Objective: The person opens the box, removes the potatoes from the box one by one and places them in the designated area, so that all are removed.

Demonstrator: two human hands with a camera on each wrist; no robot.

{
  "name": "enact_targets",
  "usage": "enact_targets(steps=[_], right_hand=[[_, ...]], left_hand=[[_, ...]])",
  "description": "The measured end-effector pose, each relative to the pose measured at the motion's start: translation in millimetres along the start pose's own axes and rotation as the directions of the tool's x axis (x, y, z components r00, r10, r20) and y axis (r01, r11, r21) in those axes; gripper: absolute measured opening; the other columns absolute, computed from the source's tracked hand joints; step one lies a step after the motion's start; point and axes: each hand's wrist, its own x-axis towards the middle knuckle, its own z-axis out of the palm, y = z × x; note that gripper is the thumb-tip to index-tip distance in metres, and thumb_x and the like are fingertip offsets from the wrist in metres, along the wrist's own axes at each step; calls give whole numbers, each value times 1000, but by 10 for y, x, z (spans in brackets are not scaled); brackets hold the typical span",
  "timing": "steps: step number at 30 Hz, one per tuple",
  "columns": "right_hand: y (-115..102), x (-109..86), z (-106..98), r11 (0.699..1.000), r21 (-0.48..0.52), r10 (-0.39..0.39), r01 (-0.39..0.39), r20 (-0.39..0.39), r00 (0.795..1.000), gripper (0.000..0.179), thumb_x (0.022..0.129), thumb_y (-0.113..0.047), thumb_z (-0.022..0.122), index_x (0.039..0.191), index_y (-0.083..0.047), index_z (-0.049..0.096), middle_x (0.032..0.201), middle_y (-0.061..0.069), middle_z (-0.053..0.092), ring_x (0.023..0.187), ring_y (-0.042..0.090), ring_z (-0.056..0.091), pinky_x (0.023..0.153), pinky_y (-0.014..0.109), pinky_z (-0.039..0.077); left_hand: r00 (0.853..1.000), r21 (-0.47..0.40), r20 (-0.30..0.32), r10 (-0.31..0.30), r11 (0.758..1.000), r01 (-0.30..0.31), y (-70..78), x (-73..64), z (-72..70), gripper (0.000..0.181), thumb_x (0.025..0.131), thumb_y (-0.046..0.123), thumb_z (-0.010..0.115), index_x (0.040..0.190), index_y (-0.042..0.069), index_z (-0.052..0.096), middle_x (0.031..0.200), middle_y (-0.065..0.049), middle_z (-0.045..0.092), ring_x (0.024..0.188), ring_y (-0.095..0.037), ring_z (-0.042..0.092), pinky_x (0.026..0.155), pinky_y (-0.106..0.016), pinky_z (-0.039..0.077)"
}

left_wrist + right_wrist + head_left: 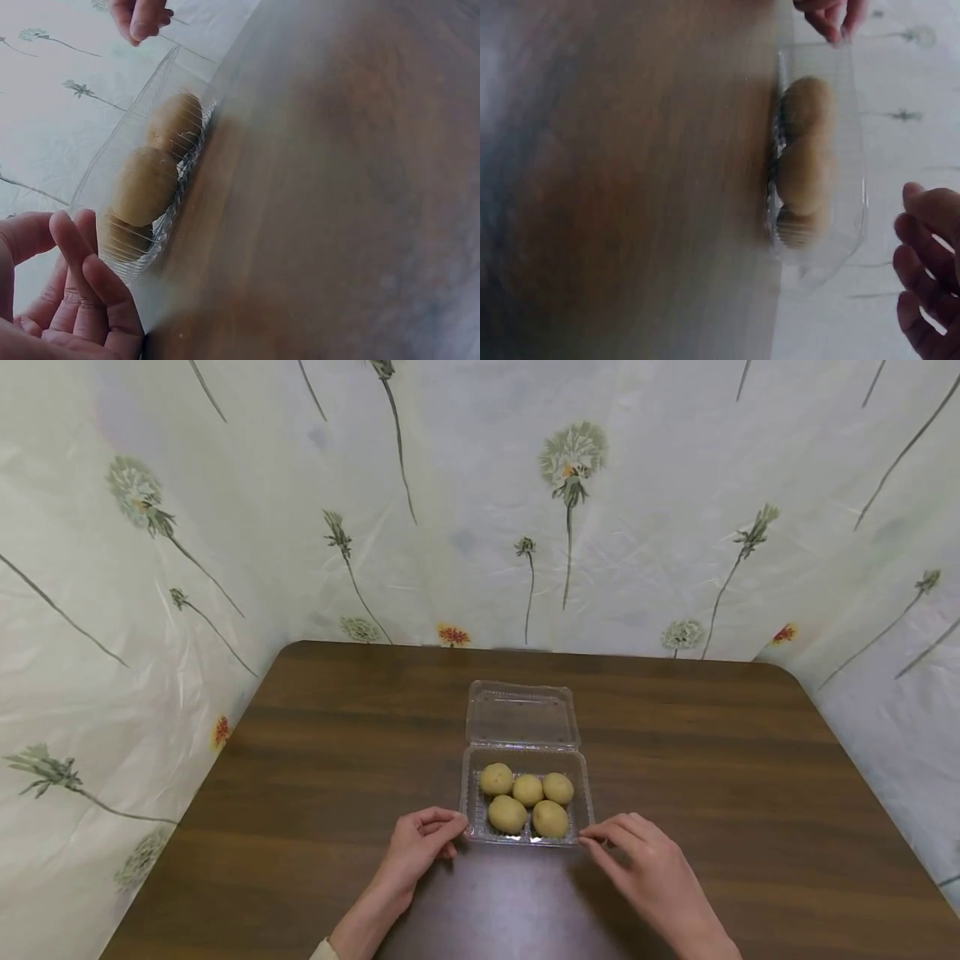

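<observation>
A clear plastic clamshell container (468, 777) sits on the table, its hinged lid (522, 717) laid back away from the person. Several small yellow potatoes (507, 815) lie inside in two rows; through the ribbed side wall, the left wrist view shows potatoes (145, 187) too. At the near left corner, the left hand (422, 843) pinches the rim between thumb and fingers. The right hand (641, 864) is by the near right corner. In the right wrist view its loosely bent fingers (915, 262) are apart from the container wall, holding nothing.
The dark brown wooden table (360, 727) has rounded far corners. Beyond its far edge and along both sides hangs a pale, shiny sheet (465, 510) printed with dandelions.
</observation>
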Motion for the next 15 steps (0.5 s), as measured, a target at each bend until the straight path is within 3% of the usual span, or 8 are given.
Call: enact_targets(steps=[3,6,10,15], right_hand=[[33,-17,-8,999,12,42,-43,36,998,31,100,-39,54,93,-17,74,88,-12,66,78,8,59,70,16,46],[51,3,-3,999,19,47,-48,40,998,8,92,-23,71,94,-16,75,89,-12,66,79,9,60,71,16,47],[58,64,17,999,-13,39,-39,42,998,28,73,-2,82,95,-17,75,90,-14,65,80,7,60,71,16,47],[73,156,61,999,-34,28,-25,88,996,25,72,-3,84,93,-13,76,88,-14,65,79,4,59,69,16,46]], left_hand=[[1000,-6,5,1,1000,-1,3,3,-6,24,88,16,74,100,-4,69,81,-6,70,58,-9,55,60,-22,50],[1000,-11,12,4,1000,-3,1,7,-9,24,88,16,74,100,-4,69,82,-6,70,59,-9,55,61,-22,51],[1000,-7,18,6,1000,-6,-4,8,-13,25,89,16,74,101,-5,69,82,-5,70,59,-9,55,61,-22,51],[1000,-2,21,12,1000,-12,-3,8,-18,25,89,16,73,101,-6,69,84,-5,71,59,-9,55,61,-22,51]])
